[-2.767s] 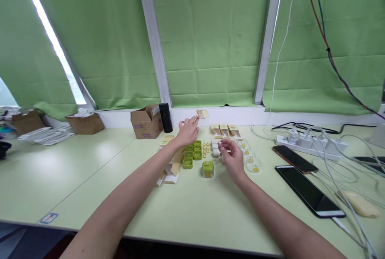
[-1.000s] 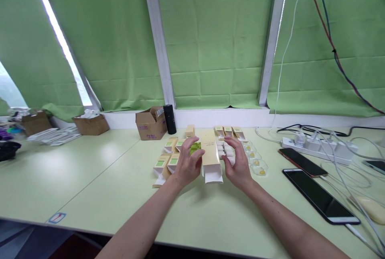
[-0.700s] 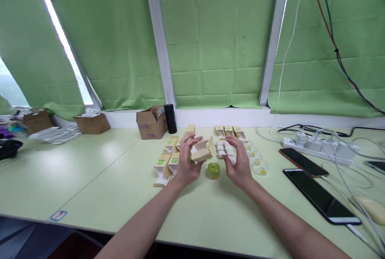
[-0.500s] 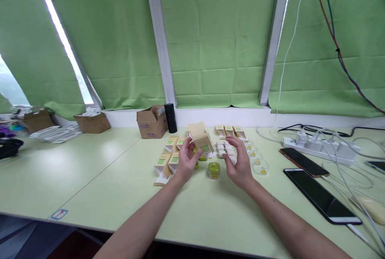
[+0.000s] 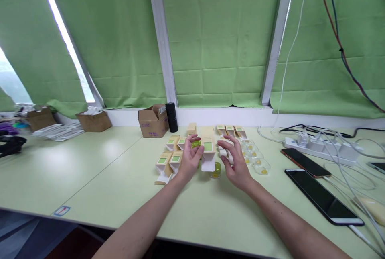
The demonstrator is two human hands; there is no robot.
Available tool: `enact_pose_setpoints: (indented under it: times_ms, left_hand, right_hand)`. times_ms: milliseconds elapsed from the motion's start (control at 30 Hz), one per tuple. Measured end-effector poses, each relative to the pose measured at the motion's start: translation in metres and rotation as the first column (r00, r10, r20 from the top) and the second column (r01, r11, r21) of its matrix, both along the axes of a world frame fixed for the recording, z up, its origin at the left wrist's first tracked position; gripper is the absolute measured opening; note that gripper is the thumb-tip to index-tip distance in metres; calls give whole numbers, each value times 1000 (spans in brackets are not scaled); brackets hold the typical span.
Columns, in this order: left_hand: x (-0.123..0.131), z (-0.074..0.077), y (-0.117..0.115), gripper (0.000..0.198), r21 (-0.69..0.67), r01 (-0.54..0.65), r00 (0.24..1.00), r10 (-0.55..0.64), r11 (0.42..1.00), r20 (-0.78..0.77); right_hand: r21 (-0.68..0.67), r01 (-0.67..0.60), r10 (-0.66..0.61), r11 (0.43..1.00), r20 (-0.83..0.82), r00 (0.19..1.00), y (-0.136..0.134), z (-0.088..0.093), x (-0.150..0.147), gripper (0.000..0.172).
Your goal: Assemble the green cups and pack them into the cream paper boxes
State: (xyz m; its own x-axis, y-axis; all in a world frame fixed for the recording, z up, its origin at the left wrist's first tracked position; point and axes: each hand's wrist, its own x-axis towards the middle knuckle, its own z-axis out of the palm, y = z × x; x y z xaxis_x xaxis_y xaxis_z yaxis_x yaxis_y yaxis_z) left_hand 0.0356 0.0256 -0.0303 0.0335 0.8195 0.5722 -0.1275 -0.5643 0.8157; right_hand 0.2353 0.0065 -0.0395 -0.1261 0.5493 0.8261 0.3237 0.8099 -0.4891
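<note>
**A:** Where is the small carton?

**B:** Above the middle of the table. The left hand pinches its left side, and its white flap hangs open over the green-lidded jar. The right hand hovers just to its right, fingers spread, holding nothing.

**A:** What's the risk?

**B:** A one-sided pinch may let it twist or slip. If it falls, it could knock the jar or the standing cartons on the left.

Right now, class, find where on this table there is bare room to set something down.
Bare table lies left of the cartons, up to the brown box, and along the near edge. A narrower gap lies between right hand and phone. Crowded: around the carton in the left hand, and around the power strip.
</note>
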Motion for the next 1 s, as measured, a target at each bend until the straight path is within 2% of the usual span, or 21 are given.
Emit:
enact_pose_setpoints:
  times_ms: [167,433,600,800,1000]
  left_hand:
    - [2,2,-6,55,-53,-6,1000,5,999,-31]
    - [8,6,-13,52,-41,-9,998,6,999,-66]
    - [5,7,-16,50,-42,94,989,-98,995,-108]
    - [0,5,-17,43,59,126,978,-114,990,-178]
    - [2,3,-16,44,63,61,979,-47,996,-200]
  right_hand:
    - [-85,-119,116,989,-40,992,-2,-1,-3,44]
    - [-243,-242,203,939,-173,964,-2,-3,-6,31]
    - [-266,-257,190,929,-251,949,2,-2,-4,28]
    - [-283,-279,194,918,-295,936,2,0,-3,28]
    - [-267,-287,208,920,-287,935,-1,3,-2,34]
